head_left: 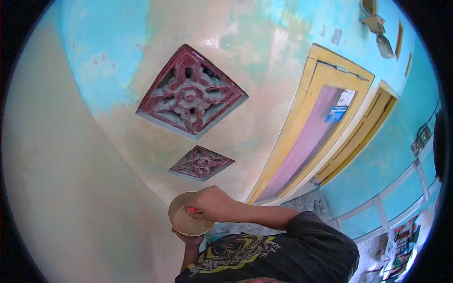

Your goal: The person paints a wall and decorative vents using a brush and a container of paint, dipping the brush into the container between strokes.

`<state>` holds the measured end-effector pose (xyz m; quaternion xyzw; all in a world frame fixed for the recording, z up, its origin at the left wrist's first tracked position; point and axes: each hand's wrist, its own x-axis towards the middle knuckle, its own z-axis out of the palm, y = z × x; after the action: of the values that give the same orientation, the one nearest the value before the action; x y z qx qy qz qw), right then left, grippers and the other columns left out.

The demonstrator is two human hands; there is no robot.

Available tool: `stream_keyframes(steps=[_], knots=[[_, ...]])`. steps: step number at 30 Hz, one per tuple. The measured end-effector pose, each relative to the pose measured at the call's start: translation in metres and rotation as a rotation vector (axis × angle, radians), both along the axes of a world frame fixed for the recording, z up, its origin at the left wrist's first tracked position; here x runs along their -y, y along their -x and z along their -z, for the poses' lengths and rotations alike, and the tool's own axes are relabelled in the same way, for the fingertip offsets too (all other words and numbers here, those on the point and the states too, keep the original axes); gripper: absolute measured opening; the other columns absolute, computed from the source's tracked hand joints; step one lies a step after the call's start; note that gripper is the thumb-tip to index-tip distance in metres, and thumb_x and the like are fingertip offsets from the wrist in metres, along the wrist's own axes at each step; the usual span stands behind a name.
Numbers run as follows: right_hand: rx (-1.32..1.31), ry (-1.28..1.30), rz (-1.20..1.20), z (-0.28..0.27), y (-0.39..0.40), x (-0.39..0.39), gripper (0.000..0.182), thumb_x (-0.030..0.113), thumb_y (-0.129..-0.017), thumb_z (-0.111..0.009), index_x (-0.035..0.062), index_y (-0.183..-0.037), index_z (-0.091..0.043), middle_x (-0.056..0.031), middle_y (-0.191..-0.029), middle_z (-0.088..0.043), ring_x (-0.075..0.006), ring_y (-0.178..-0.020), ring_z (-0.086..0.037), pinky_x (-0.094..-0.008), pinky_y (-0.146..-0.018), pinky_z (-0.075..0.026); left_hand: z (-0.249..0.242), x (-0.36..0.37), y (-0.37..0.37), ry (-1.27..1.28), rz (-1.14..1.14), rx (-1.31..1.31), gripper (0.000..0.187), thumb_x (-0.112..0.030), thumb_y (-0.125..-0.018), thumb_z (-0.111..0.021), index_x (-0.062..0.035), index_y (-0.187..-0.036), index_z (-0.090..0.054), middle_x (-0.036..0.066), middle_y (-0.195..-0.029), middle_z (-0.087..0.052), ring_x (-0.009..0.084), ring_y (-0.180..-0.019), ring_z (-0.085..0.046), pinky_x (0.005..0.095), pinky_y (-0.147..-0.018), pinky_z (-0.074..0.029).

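My left hand (188, 237) holds a round tub (171, 210) from below, its fingers against the underside. The tub contains beige, paint-like liquid (188, 224). Over the tub's right side, my right hand (211, 203) is closed around a tool with a red handle (191, 209). Only a short red end of that tool shows; its working end is hidden by the hand, so its kind cannot be made out. Beyond the tub stands a wall (257, 141) with patchy beige and turquoise paint.
Two dark red diamond-shaped vent blocks, a large one (190, 96) and a smaller one (202, 163), are set in the wall. To the right are a yellow-framed door (302, 137), another yellow door (361, 137) and a pale railing (380, 212). A plain beige wall (71, 188) fills the left.
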<state>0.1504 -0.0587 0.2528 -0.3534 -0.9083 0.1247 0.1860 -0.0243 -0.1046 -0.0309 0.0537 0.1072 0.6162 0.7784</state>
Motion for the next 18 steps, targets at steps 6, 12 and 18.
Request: stream_keyframes(steps=[6, 12, 18], knots=[[-0.092, -0.049, 0.062, 0.014, -0.024, 0.005, 0.019, 0.030, -0.083, -0.070, 0.0119, -0.090, -0.072, -0.0129, -0.076, -0.067, -0.0331, -0.074, -0.068, -0.0453, -0.062, -0.052, -0.010, 0.004, -0.010, -0.008, 0.073, -0.076, 0.096, -0.078, -0.078, -0.044, -0.0239, -0.155, -0.031, 0.013, -0.158, -0.034, 0.0411, -0.143, -0.036, 0.0685, -0.109, -0.037], [0.149, -0.090, -0.029, 0.061, -0.007, -0.006, 0.016, 0.025, -0.079, -0.072, 0.0091, -0.080, -0.074, -0.0137, -0.075, -0.070, -0.0322, -0.076, -0.072, -0.0455, -0.061, -0.055, -0.008, 0.018, -0.023, 0.008, 0.109, -0.125, 0.098, -0.081, -0.077, -0.044, -0.0241, -0.156, -0.030, 0.013, -0.158, -0.033, 0.0413, -0.143, -0.036, 0.0691, -0.108, -0.037], [0.181, -0.059, 0.053, 0.076, -0.020, -0.008, 0.020, 0.029, -0.071, -0.079, 0.0106, -0.078, -0.074, -0.0137, -0.078, -0.072, -0.0323, -0.076, -0.072, -0.0442, -0.063, -0.056, -0.008, 0.011, -0.038, -0.023, 0.126, -0.133, 0.100, -0.083, -0.077, -0.043, -0.0244, -0.156, -0.028, 0.013, -0.159, -0.031, 0.0416, -0.143, -0.035, 0.0697, -0.108, -0.037]])
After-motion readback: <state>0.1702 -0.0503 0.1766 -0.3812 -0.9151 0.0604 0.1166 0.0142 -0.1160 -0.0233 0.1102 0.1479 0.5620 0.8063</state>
